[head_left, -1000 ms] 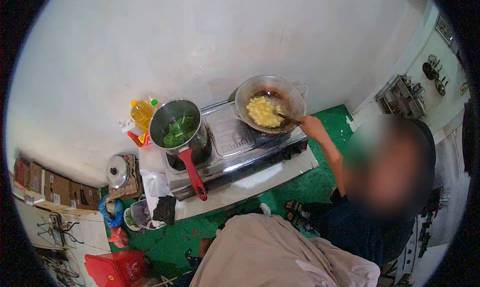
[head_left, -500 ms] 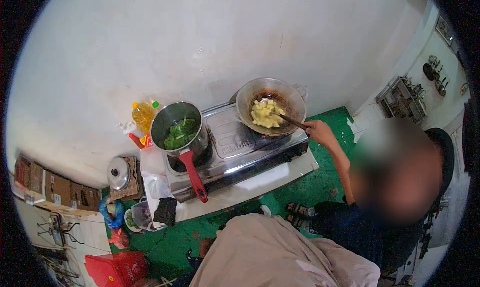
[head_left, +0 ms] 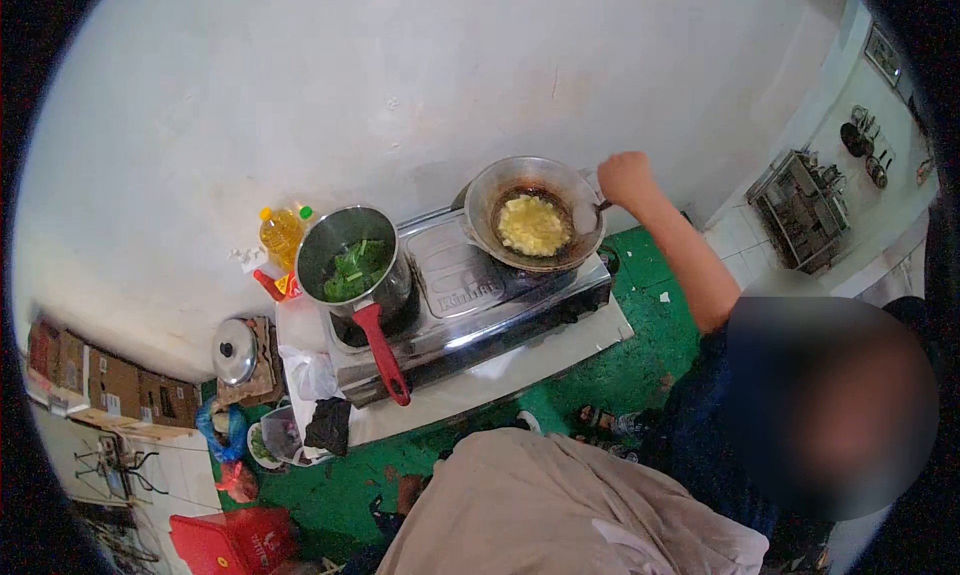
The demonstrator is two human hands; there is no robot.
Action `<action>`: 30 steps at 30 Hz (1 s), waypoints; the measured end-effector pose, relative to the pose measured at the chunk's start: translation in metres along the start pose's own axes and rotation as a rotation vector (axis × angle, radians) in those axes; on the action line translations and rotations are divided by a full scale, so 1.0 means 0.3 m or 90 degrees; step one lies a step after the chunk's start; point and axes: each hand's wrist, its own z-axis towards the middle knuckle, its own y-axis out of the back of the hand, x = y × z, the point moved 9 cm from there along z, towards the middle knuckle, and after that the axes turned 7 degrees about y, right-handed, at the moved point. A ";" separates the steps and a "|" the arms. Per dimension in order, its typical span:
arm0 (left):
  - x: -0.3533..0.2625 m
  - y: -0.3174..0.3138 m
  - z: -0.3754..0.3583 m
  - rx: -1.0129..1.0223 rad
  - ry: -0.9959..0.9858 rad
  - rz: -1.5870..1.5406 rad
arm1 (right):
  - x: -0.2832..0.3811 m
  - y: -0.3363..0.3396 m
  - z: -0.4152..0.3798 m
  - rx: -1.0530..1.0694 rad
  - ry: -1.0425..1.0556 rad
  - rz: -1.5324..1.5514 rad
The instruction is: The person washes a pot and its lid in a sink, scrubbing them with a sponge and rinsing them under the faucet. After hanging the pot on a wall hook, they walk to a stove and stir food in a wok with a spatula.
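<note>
Neither of my hands is in view; only my beige clothing [head_left: 540, 505] shows at the bottom. On the stove [head_left: 460, 265] in front of me, a metal wok [head_left: 483, 230] holds pale yellow chunks [head_left: 533, 226] in a bubbling middle. A co-worker's hand [head_left: 625, 180] grips a spatula [head_left: 586, 218] whose blade is over the wok's right side. On the left burner, a deep pot [head_left: 317, 237] with a red handle [head_left: 381, 355] contains green leaves [head_left: 356, 270].
Left of the pot stand an oil bottle [head_left: 281, 237] and a red-and-yellow packet [head_left: 286, 285]. A plastic bag [head_left: 312, 372] and dark cloth [head_left: 328, 427] lie on the table's left end. A lid [head_left: 235, 352] and red box [head_left: 232, 539] are further left. The co-worker [head_left: 690, 415] stands at right.
The co-worker's hand has risen, and the spatula has moved from the yellow chunks to the wok's right side. The chunks now lie flatter. The co-worker's head has shifted right and down.
</note>
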 end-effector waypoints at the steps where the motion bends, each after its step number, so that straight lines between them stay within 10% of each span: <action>1: 0.009 -0.012 -0.003 -0.001 0.001 0.000 | -0.002 0.000 0.035 0.048 0.002 -0.002; 7: 0.037 -0.036 -0.008 -0.020 0.016 0.001 | 0.030 -0.186 0.061 0.553 -0.026 0.287; 13: 0.013 -0.018 -0.017 -0.028 0.030 0.001 | 0.152 -0.321 0.005 0.308 -0.031 0.567; 16: -0.009 -0.004 -0.012 -0.031 0.032 0.001 | 0.199 -0.429 -0.003 0.040 0.073 0.359; 19: 0.015 -0.019 -0.012 -0.031 0.028 0.005 | 0.168 -0.446 -0.093 -0.007 -0.108 0.432; 30: 0.016 -0.035 -0.006 -0.024 0.020 0.011 | 0.119 -0.090 -0.226 -0.170 -0.031 0.092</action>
